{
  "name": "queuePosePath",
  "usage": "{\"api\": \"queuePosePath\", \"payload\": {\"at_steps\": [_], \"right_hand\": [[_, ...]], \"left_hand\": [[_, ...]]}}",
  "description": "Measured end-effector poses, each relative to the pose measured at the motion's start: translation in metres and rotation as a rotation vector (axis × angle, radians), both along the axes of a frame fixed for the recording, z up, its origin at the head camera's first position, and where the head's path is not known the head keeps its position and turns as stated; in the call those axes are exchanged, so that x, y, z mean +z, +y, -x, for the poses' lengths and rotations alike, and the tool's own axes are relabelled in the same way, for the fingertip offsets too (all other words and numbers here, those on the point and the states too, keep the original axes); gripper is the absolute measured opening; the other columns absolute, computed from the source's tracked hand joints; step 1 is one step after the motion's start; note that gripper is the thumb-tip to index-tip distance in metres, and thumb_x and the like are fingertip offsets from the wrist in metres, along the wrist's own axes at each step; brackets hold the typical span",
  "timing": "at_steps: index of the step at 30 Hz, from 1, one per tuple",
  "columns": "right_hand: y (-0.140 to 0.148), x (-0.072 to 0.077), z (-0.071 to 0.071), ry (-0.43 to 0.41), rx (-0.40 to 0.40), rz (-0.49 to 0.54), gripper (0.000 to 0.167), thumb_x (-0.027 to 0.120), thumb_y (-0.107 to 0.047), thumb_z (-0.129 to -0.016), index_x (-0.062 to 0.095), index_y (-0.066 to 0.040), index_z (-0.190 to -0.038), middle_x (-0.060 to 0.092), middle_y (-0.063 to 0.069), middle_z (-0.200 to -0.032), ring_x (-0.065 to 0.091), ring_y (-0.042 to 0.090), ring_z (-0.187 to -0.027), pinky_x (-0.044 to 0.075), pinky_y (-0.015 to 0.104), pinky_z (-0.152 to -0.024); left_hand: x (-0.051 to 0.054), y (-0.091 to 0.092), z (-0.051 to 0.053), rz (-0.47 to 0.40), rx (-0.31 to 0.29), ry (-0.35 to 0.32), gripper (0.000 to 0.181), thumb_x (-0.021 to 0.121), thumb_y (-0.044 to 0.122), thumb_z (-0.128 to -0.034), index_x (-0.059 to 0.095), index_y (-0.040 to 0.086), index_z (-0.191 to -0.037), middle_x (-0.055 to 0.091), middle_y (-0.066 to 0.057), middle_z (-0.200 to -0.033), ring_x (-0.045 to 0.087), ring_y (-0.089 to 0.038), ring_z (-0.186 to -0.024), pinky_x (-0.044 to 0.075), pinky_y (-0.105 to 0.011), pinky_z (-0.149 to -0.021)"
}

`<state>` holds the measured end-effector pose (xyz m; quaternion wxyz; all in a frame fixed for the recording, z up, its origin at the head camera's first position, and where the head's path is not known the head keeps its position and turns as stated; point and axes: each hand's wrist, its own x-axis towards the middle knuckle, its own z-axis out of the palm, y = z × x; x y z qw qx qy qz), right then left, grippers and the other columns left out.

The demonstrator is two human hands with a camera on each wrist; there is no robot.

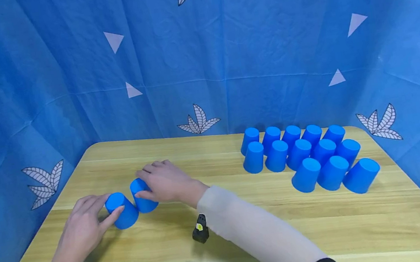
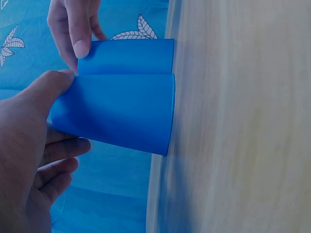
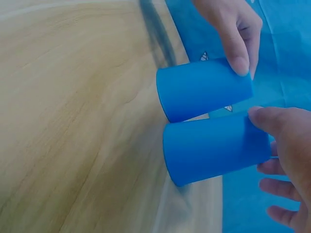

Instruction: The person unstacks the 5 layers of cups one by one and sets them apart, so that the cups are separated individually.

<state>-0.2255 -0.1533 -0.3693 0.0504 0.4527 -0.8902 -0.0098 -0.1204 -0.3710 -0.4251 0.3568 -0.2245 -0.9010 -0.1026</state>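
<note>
Two blue cups stand upside down side by side on the left part of the table. My left hand point(image 1: 82, 227) pinches the left cup point(image 1: 124, 212) near its top, thumb on the near side and fingers behind. My right hand point(image 1: 168, 181) holds the right cup point(image 1: 144, 198) the same way, covering part of it. In the left wrist view the left cup point(image 2: 116, 111) sits with its rim at the table surface, close against the other cup point(image 2: 131, 56). The right wrist view shows the right cup point(image 3: 214, 148) between thumb and fingers, its rim near the left cup's rim.
On the right side of the wooden table point(image 1: 248, 233), several more blue cups point(image 1: 305, 176) stand upside down in three rows, with a gap in the front row. A blue patterned cloth point(image 1: 260, 30) hangs behind and beside the table.
</note>
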Motion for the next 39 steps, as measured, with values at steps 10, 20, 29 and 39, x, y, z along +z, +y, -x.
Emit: {"api": "queuePosePath", "payload": {"at_steps": [10,20,29,39], "right_hand": [[0.011,-0.002,-0.003,-0.015,0.013,0.054,0.055,0.048,-0.052,-0.099,0.052,-0.017,-0.141,0.057,0.0,-0.132,0.053,0.018,-0.122,0.044,0.036,-0.104],[0.043,0.001,-0.01,0.004,0.043,0.122,0.052,0.051,-0.048,-0.099,0.053,-0.014,-0.139,0.058,0.002,-0.129,0.054,0.019,-0.119,0.043,0.037,-0.104],[0.077,0.004,-0.015,0.016,0.062,0.172,0.049,0.052,-0.045,-0.099,0.055,-0.014,-0.137,0.058,0.002,-0.126,0.054,0.02,-0.118,0.042,0.04,-0.105],[0.12,0.005,-0.014,-0.056,0.021,0.241,0.046,0.059,-0.04,-0.097,0.056,-0.012,-0.133,0.058,0.003,-0.123,0.054,0.022,-0.116,0.044,0.045,-0.102]], "left_hand": [[0.001,0.002,0.0,0.016,-0.015,0.016,0.07,0.03,0.052,-0.1024,0.067,-0.007,-0.107,0.067,-0.02,-0.093,0.058,-0.04,-0.088,0.049,-0.053,-0.083],[0.0,0.002,-0.002,-0.043,0.018,-0.044,0.074,0.037,0.058,-0.0993,0.066,-0.009,-0.11,0.067,-0.02,-0.093,0.057,-0.04,-0.091,0.048,-0.054,-0.082],[0.0,0.001,-0.001,-0.019,0.006,-0.034,0.074,0.034,0.057,-0.1006,0.066,-0.009,-0.11,0.067,-0.02,-0.094,0.057,-0.041,-0.091,0.049,-0.055,-0.081],[0.002,0.003,-0.002,-0.061,0.045,-0.069,0.061,0.053,0.05,-0.0973,0.066,-0.009,-0.111,0.068,-0.02,-0.094,0.057,-0.041,-0.093,0.048,-0.056,-0.082]]}}
